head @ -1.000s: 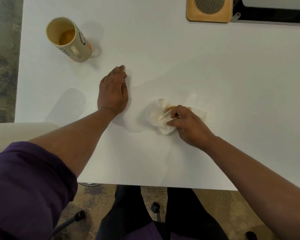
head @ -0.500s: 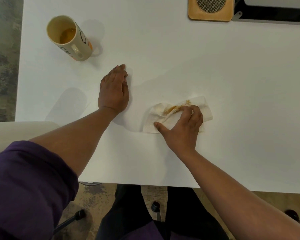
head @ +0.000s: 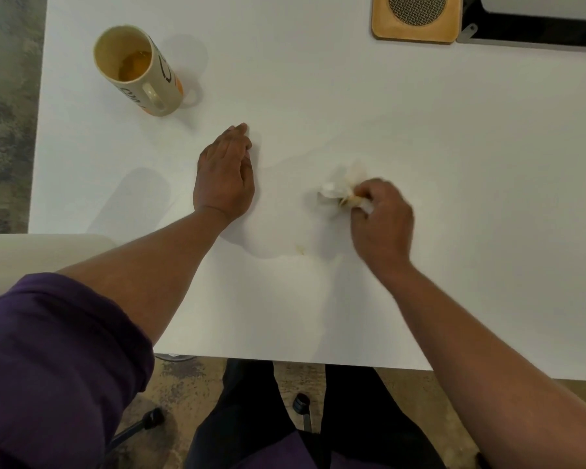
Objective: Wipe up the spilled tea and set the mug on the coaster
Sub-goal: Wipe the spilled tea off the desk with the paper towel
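A cream mug (head: 139,69) with dark lettering stands at the far left of the white table (head: 318,96), a little tea in its bottom. The wooden coaster (head: 416,18) with a round mesh centre lies at the far edge, right of centre. My right hand (head: 379,225) is shut on a crumpled, tea-stained paper towel (head: 339,187), bunched at my fingertips, blurred by motion. A small yellowish tea spot (head: 300,249) and a faint wet sheen sit just left of that hand. My left hand (head: 224,177) rests flat on the table, fingers together, holding nothing.
A dark flat device (head: 538,32) lies at the far right corner beside the coaster. A pale chair surface (head: 31,255) sits at the left below the table edge. Chair legs and castors (head: 153,418) show on the floor beneath.
My right hand has gathered the spread towel into a tight wad and pulled it up off the table surface. The left hand and the mug have stayed put.
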Demonstrator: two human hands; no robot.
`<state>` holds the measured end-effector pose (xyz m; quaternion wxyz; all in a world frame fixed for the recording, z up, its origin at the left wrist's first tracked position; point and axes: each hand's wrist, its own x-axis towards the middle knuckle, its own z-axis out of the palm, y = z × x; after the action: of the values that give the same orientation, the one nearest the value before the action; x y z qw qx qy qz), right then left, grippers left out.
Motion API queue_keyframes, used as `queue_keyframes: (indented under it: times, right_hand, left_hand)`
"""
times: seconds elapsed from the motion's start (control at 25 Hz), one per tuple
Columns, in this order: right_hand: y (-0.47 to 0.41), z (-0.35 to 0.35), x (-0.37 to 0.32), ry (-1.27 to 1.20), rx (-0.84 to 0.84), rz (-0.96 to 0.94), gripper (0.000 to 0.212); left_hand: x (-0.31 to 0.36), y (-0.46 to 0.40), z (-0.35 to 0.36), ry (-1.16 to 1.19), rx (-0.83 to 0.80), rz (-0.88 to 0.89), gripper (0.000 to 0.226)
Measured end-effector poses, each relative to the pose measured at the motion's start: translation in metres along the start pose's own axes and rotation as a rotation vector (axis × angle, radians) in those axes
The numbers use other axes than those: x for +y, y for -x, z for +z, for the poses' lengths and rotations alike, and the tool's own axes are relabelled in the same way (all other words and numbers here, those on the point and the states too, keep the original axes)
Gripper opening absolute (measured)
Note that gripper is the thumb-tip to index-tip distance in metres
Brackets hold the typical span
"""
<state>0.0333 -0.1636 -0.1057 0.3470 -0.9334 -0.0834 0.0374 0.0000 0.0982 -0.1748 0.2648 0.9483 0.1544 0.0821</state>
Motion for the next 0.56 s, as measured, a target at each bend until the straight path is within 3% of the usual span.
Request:
queue_keyframes:
  times: [0.16,0.36,0.56]
  right_hand:
    - [-0.067,-0.015,0.019,0.228,0.147,-0.008,0.024]
    - [-0.079,0.001,0.045,0.377,-0.217,-0.068,0.054]
    - [-0.056,0.022,0.034,0.203,-0.279,-0.143,0.062]
  left_hand:
    - [0.001,0.0,-0.001,-0.006,-0.006,-0.004,0.024]
    - [0.001,0.0,-0.001,-0.009,0.0,-0.002,0.025]
    - [0.001,0.0,-0.002,-0.012,-0.01,0.0,0.026]
